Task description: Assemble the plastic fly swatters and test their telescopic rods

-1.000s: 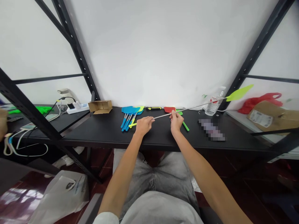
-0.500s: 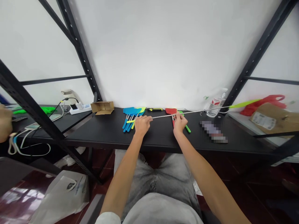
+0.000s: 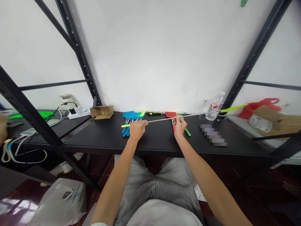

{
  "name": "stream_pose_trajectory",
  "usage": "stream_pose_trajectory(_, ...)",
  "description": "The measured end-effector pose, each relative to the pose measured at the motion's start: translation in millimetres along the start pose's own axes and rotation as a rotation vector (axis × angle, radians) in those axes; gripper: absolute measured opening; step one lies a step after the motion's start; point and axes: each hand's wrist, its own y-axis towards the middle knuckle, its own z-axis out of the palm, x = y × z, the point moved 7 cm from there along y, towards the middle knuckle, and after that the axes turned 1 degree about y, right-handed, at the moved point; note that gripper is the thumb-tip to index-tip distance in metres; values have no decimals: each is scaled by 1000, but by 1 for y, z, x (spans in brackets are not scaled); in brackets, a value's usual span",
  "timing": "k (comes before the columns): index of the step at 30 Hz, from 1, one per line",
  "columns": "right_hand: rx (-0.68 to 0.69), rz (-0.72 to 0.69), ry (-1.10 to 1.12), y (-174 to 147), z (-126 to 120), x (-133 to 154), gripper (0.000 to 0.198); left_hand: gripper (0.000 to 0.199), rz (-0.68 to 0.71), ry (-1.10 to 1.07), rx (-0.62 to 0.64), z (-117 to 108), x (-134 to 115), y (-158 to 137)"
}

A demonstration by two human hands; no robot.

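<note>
A yellow-green swatter [image 3: 160,120] stretches between two bare hands above a black table [image 3: 155,141], seen from where I sit, far off, through the head camera. I have the left hand [image 3: 137,129] curled closed around its handle end, the butt of the yellow-green handle [image 3: 125,126] jutting out to the left. The right hand [image 3: 180,125] is closed too, thumb and fingers pinching the silver rod [image 3: 195,115] well along from the handle. From there I follow the rod rightward, rising slightly and crossing in front of a clear bottle [image 3: 214,106] in my view, to the yellow-green paddle [image 3: 232,108], which overlaps a red plastic bag [image 3: 261,105]. Just behind the left hand I count several blue swatters [image 3: 129,115] fanned in a bunch, a second yellow-green head [image 3: 142,113] showing at their right side. Behind the right hand lie a red swatter [image 3: 171,114] and a green swatter [image 3: 187,132], both partly hidden from me by that hand. Between the two groups, a yellow-and-black tool [image 3: 155,113] rests near the white wall [image 3: 152,56]; I cannot tell its exact kind. An open cardboard box [image 3: 102,112] stands at the table's left, and a pixelated object [image 3: 213,135] I cannot make out lies to the right, nearer the front edge.
</note>
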Motion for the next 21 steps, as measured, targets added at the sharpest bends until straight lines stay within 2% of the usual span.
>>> stream_pose_trajectory(6,-178,71,136,13,-24,-4,45,32,11,29,-50,-14,14,-10)
stream_pose_trajectory(12,-245,103,196,37,-46,-1,42,31,-10,52,-36,-17,18,-13)
stream_pose_trajectory(16,-214,93,164,64,-66,8,40,32,-78,63,-65,-18,23,-13)
stream_pose_trajectory(21,-123,127,228,78,-56,9,39,33,-96,55,-64,-20,24,-14)
